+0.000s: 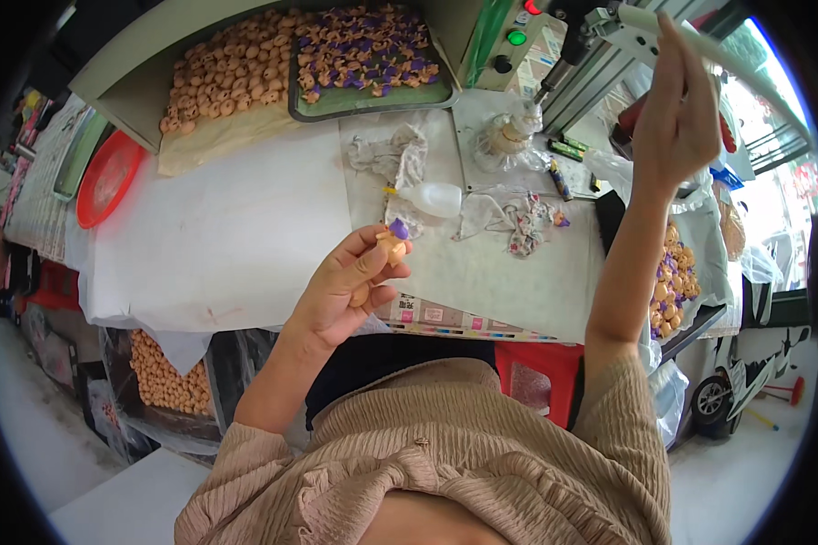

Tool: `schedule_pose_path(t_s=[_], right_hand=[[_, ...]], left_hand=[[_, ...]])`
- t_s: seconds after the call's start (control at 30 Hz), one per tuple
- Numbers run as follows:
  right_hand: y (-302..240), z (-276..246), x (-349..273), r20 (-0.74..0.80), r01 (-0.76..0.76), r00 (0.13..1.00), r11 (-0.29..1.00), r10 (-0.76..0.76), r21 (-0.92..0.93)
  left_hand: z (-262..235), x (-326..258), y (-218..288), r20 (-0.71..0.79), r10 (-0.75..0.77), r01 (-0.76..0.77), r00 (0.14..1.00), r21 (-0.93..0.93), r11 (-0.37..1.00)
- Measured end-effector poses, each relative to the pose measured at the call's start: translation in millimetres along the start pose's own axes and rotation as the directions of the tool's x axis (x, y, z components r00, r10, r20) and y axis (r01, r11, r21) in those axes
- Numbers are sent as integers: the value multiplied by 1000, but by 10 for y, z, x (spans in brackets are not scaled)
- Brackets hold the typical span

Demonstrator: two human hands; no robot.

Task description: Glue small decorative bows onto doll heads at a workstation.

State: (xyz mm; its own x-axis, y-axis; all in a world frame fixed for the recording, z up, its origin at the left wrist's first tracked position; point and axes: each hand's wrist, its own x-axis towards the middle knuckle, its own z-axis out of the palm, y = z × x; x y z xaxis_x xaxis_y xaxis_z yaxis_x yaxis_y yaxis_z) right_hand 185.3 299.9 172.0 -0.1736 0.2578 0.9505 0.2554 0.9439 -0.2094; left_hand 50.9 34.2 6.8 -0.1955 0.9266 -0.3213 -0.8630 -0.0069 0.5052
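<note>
The left hand holds a small tan figure with a purple cap above the worktop, its grip closed on the piece between thumb and fingertips. The right hand is raised at the press lever, fingers against the bar; whether they wrap it I cannot tell. Under the press head sits a fixture in clear wrap, with no figure visible in it. By the look of the stock, the work is partly through: the tray at the back holds many purple-capped figures, while a large heap of plain ones beside it waits uncapped. More capped pieces fill a bag at the right, and plain ones lie under the worktop.
</note>
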Motion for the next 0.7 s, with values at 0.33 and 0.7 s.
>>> schedule_pose_path(t_s=[0.33, 0.7], right_hand=[[91, 121, 1110, 214, -195, 968, 935, 134, 296], [526, -68, -944, 687, -128, 656, 944, 311, -305]], left_hand=[[150, 2, -170, 40, -19, 18, 999, 13, 1000], [-4, -34, -32, -54, 85, -83, 995, 24, 996]])
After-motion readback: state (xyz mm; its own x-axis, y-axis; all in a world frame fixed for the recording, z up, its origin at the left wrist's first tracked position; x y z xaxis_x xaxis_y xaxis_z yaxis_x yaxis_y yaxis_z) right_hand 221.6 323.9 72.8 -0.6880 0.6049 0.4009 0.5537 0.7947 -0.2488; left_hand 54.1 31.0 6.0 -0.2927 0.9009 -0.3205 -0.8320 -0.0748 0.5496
